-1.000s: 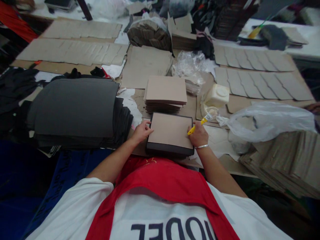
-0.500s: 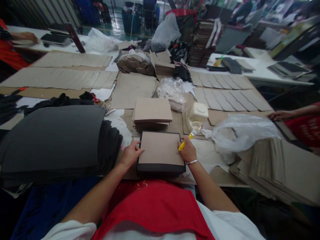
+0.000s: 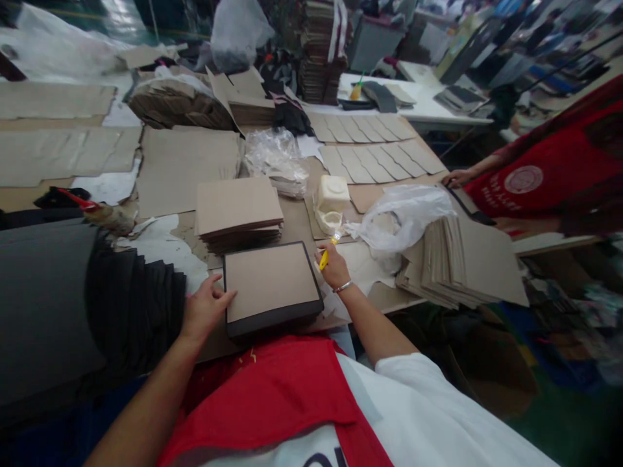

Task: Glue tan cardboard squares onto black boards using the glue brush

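Observation:
A tan cardboard sheet (image 3: pixel 270 279) lies on a stack of black sheets (image 3: pixel 280 319) in front of me. At its left edge rests my left hand (image 3: pixel 207 308), thumb on the cardboard and fingers apart. My right hand (image 3: pixel 335 267), just off the stack's upper right corner, is closed around a paintbrush (image 3: pixel 325 257) with a yellow handle. The bristles point away from me, towards the cut opening of a cream plastic container (image 3: pixel 333 194). Behind the black stack stands a pile of tan cardboard sheets (image 3: pixel 238 207).
A large pile of dark grey sheets (image 3: pixel 43 298) is on the left, with a red-tipped brush-like tool (image 3: pixel 100 211) behind it. To the right lie a clear plastic bag (image 3: pixel 403 217) and fanned cardboard (image 3: pixel 467 259). A co-worker's hand (image 3: pixel 460 178) touches a dark-edged board there.
My view has swung to the right, so the table appears further left. My right hand with the paintbrush has come away from the cardboard's right edge. My left hand stays at the left edge.

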The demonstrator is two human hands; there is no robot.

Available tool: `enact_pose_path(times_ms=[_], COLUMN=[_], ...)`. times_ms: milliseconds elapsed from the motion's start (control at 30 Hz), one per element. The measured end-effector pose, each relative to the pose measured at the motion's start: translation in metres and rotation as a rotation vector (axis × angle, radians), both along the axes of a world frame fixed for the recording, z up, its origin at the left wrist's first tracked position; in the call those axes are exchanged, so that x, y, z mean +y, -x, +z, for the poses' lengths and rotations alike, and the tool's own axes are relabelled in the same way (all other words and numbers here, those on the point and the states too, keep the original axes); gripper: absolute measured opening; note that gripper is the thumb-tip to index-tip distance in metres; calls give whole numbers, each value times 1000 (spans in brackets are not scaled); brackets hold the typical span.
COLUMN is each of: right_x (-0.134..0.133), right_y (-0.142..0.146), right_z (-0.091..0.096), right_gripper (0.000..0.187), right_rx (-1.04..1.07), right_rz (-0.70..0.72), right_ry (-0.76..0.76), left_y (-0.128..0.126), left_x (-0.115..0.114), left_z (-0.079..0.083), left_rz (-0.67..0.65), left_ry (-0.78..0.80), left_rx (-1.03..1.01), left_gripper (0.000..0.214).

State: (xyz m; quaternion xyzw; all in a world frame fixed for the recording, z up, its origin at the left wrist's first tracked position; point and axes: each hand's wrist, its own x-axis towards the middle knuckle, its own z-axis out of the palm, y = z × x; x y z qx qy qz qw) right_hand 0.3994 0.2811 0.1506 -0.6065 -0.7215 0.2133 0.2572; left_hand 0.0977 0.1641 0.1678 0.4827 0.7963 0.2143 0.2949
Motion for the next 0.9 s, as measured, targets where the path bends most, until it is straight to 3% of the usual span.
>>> enact_pose_path(times_ms=[200,300,467,567,667,733,800,900], right_x=[-30,-51,-64,-50,-25,-11,-1,7], right_y=[-20,-15,-7,0,26,56,91,132], right_z=[13,12,29,57,82,89,84,61], right_gripper=[21,20,30,43,52,51,44,32], right_rx=[96,126,146,249,522,667,747,798], right_rz=[-33,29,190,122,76,134,219,268], right_ry=[-62,-76,-108,-65,82,256,453,654], left_y=[3,0,-18,-41,-64,-75,-81,-81], left_x=[-6,-11,-18,-10,4,10,11,8], left_z=[-2,2,11,10,2,-5,-11,-15], left_rz=[5,-41,-249,-427,-630,-670,-655,-635], left_ry=[2,-31,-276,-379,-384,-359,-360,-388], left_rx=[-84,24,403,492,436,405,387,368], left_gripper=[65,60,42,35,36,42,47,49])
